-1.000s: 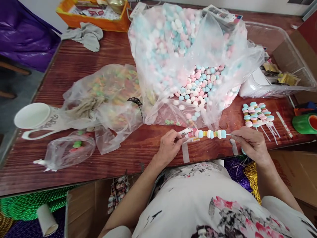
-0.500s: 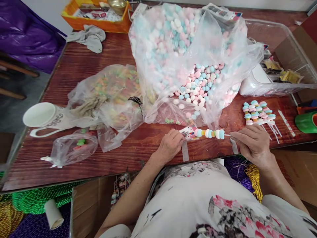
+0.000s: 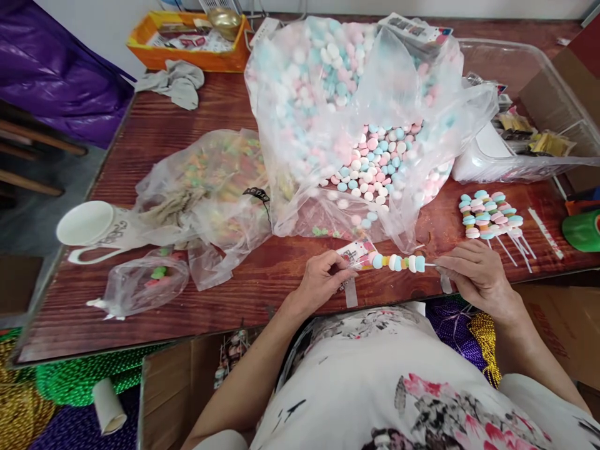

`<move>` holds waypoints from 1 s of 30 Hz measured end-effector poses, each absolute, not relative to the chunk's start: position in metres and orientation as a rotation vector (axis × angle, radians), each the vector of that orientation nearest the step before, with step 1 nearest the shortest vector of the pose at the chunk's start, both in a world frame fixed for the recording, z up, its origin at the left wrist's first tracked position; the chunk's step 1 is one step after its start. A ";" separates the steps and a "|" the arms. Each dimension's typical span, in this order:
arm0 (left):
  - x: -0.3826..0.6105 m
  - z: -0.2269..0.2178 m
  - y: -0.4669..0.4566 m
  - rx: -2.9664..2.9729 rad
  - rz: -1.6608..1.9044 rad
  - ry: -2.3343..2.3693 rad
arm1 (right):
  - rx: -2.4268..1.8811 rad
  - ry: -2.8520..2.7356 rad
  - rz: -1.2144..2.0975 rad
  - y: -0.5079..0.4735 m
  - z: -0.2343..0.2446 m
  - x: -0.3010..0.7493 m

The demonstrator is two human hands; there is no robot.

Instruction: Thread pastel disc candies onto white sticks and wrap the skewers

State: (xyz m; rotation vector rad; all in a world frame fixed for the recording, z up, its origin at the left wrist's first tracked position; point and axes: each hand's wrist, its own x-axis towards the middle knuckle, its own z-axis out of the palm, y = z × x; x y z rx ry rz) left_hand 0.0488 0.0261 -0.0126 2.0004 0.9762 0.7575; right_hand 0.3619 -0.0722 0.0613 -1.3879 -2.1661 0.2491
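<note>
A candy skewer (image 3: pixel 398 263) with pastel blue, white, yellow and green pieces on a white stick lies level between my hands, just above the table's front edge. Thumb and forefinger of my left hand (image 3: pixel 323 281) are closed in a pinch at its left end. There, a small printed card (image 3: pixel 355 252) with pink marks lies behind the fingertips. My right hand (image 3: pixel 475 275) pinches the bare stick at the right end. To the right of that hand, finished-looking candy skewers (image 3: pixel 490 215) lie side by side in a row, sticks toward me.
Behind the skewer stands a big clear bag (image 3: pixel 304 125) of pastel candies. Left of it are a bag of gummy pieces (image 3: pixel 220 181), a white mug (image 3: pixel 89 225) and a small bag (image 3: pixel 140 281). A clear plastic bin (image 3: pixel 520 169) and a green tape roll (image 3: pixel 581 231) are at right.
My left fingers have shifted their pinch at the skewer's left end, and more of the printed card shows. My right hand keeps its hold on the stick. The whole view has shifted slightly.
</note>
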 end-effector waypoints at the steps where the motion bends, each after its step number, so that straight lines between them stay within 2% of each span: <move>1: 0.048 -0.013 0.026 2.024 0.757 0.966 | -1.388 -2.179 0.245 -0.072 0.062 0.362; 7: 0.046 -0.017 0.025 2.407 0.783 0.767 | -1.357 -2.218 0.240 -0.066 0.062 0.361; 13: 0.046 -0.012 0.029 2.699 0.769 0.545 | -1.246 -2.216 0.468 -0.051 0.052 0.361; 21: 0.038 0.000 0.037 2.607 0.754 0.482 | -1.190 -2.138 0.292 -0.055 0.048 0.345; 26: 0.035 0.000 0.034 2.454 0.646 0.416 | -1.246 -2.187 0.000 -0.061 0.048 0.340; 30: 0.034 -0.003 0.031 2.388 0.570 0.467 | -1.150 -2.211 0.135 -0.060 0.047 0.337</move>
